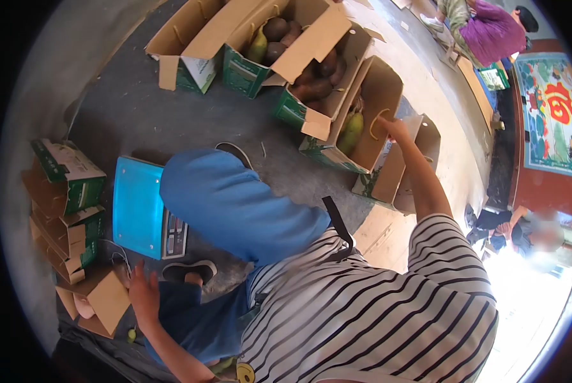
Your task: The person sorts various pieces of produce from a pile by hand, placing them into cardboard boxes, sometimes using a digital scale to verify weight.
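Observation:
My right hand (396, 129) reaches out to the rim of an open cardboard box (380, 86), its fingers closed at the box wall beside a yellow handle loop (378, 124). Green oblong produce (350, 133) lies inside that box. My left hand (145, 295), fingers apart and holding nothing, hovers near the flap of a small open box (110, 300). Something pale pink (83, 306) shows within the small box. A scale with a blue platform (137, 207) sits on the floor between that box and my knee.
More open boxes stand in the row: one with dark oblong produce (315, 86), another with mixed produce (275, 30). Stacked cartons (75, 182) line the left wall. A person in purple (490, 32) sits far off; another person (522, 233) is at right.

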The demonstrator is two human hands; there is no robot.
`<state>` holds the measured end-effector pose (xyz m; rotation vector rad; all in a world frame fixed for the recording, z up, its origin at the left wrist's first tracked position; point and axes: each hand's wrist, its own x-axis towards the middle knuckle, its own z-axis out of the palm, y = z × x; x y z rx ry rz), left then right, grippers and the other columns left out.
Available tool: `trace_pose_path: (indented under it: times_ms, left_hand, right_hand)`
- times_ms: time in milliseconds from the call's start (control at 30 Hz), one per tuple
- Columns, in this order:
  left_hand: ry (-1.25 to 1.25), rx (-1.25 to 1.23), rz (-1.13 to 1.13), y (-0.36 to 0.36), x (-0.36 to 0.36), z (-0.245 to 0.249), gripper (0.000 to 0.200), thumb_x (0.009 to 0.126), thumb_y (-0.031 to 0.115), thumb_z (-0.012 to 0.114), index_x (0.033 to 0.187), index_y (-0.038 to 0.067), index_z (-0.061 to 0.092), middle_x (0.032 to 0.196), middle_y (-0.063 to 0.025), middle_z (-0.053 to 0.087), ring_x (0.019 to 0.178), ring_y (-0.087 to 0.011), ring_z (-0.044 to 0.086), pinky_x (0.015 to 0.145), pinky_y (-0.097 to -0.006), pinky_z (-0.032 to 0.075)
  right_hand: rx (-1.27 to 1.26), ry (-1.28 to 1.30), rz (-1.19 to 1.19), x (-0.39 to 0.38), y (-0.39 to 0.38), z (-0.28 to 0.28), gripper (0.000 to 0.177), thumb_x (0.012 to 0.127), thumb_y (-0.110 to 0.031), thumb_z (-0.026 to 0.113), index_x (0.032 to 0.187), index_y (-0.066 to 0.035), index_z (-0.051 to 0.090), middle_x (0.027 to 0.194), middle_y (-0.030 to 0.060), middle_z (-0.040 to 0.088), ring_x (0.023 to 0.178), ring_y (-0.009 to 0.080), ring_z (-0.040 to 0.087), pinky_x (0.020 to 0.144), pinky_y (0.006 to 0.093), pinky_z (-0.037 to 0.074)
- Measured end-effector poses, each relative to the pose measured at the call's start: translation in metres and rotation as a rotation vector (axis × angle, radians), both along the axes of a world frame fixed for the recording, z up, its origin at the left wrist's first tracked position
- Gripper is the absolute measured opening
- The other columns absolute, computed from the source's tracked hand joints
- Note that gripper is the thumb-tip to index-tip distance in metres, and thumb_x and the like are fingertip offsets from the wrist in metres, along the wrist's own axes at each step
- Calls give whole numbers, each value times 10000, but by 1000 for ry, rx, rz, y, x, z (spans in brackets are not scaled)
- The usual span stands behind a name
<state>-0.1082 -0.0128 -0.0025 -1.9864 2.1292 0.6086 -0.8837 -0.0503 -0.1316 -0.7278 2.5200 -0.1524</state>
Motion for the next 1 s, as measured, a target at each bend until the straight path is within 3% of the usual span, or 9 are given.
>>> trace_pose_path:
  times_ms: [133,267,367,567,600,700,767,867,1000]
  left_hand:
    - [-47,4,28,7,-1,8,377,882,135,576,1227,8,492,1107,-235,568,1000,-428,557,817,-485,460]
    - [-13,-16,34,8,-3,8,370,881,145,582,1217,20,490,1068,-223,572,960,-419,573,774,-481,473]
    - [-10,-34,26,9,-3,11,378,879,141,584,1224,21,486,1069,-225,570,959,-421,572,779,-477,473]
    - [-25,-28,34,14,8,4,371,887,147,576,1222,18,483,1078,-223,567,961,-424,570,780,-478,471]
    - [-10,-37,32,13,7,4,369,887,150,576,1219,17,484,1079,-225,567,961,-424,570,778,-479,471]
    - [-1,-38,54,12,4,10,366,887,155,577,1212,13,486,1080,-229,566,960,-425,572,769,-481,472]
    - [-15,9,82,8,-2,11,365,886,157,579,1207,10,487,1079,-231,567,958,-427,572,760,-484,472]
    - [-27,21,68,2,-4,7,355,886,165,581,1195,15,489,1067,-230,568,951,-427,573,749,-488,470]
    - [-12,-26,68,-1,-9,9,360,883,153,582,1204,19,489,1070,-229,571,963,-424,570,767,-485,466]
  right_hand:
    - [50,70,170,-28,23,-40,513,806,-495,555,715,-2,663,547,136,608,541,263,643,556,386,517]
    - [105,332,210,4,62,-31,435,862,-405,529,877,-1,689,646,171,662,732,306,687,752,425,523]
    - [-33,267,-14,17,85,-22,420,840,-410,553,779,-17,688,596,145,645,621,271,674,683,404,520]
    - [184,201,-38,-41,73,7,390,830,-374,603,817,8,681,630,152,657,561,246,666,559,349,525]
    - [260,225,-67,-34,72,16,406,853,-387,581,970,-11,679,810,148,704,710,256,698,761,357,529]
    - [481,183,14,-15,50,50,367,869,-350,576,1023,-30,670,888,160,703,799,261,701,767,364,535]
    - [488,683,510,-63,35,29,350,896,-348,535,997,-45,678,932,173,695,855,285,689,768,396,536]
    - [-52,684,540,8,-57,74,457,929,-422,432,895,-47,689,835,165,696,801,317,676,730,428,529]
    - [146,63,210,38,-152,30,495,875,-488,544,755,-16,635,585,100,624,474,182,616,425,320,476]
